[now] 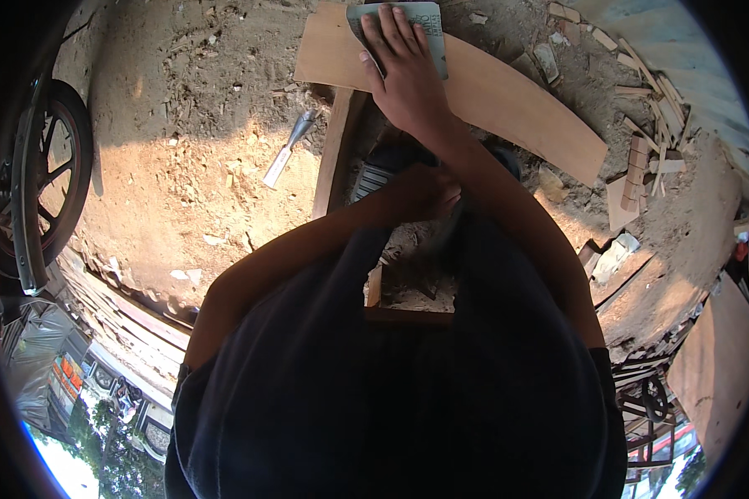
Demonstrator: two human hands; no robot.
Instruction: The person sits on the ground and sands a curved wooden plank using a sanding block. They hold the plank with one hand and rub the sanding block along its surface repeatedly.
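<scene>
My right hand (409, 81) lies palm down on a grey-green sheet of sandpaper (435, 43), its fingers spread. Under the sheet is a long, curved flat piece of wood (512, 100), which looks like plywood. My left hand (440, 192) is curled low by my legs, beside my right forearm; shadow hides whether anything is in it. Left of the curved piece, a chisel (289, 150) with a dark handle and a pale blade bearing writing rests on the dirt. A wooden beam (334, 150) runs beneath the left end of the curved piece.
Wood offcuts (665, 118) are piled on the ground at the upper right, near small joined blocks (635, 174). A motorcycle wheel (65, 168) stands at the far left, above stacked boards (125, 305). At the lower right a plywood panel (714, 362) leans. Wood chips litter the dirt.
</scene>
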